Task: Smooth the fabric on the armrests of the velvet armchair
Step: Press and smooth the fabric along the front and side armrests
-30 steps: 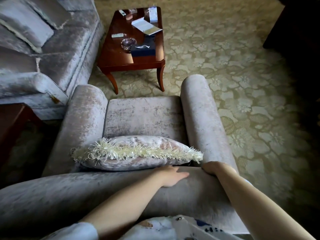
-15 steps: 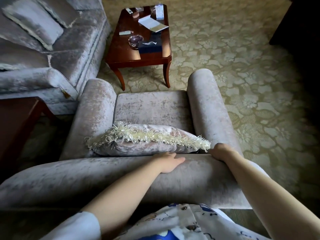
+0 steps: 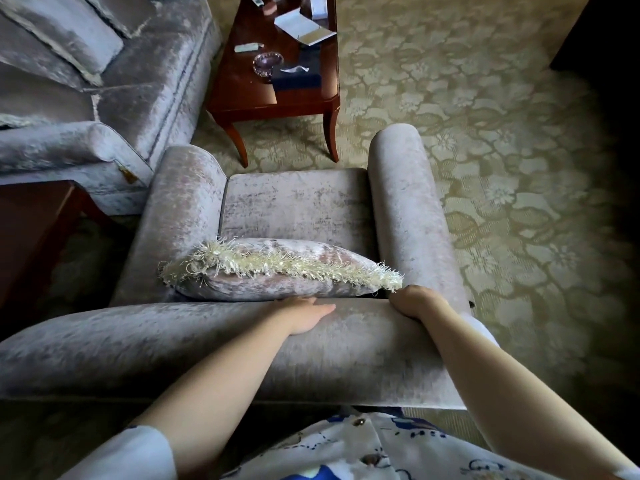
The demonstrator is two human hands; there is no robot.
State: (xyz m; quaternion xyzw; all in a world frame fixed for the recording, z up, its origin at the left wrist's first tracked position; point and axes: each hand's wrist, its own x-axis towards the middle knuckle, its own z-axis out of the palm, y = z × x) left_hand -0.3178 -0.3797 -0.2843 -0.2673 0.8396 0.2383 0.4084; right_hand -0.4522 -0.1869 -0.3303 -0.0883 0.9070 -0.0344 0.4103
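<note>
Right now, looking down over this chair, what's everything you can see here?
armchair: one, pinkish-grey velvet, centre, seen from behind.
cushion: one, matching velvet with cream fringe, on the seat.
sofa: one, grey velvet, upper left.
coffee table: one, dark red wood, beyond the armchair.
glass dish: one, purplish, on the coffee table.
tissue box: one, dark blue, beside the glass dish.
papers: a few, white, coffee table's far end.
side table: one, dark wood, left edge.
carpet: one, green-gold floral, floor.
left hand: one, flat atop the armchair's back.
right hand: one, fingers curled over the back's edge, near the cushion.
</note>
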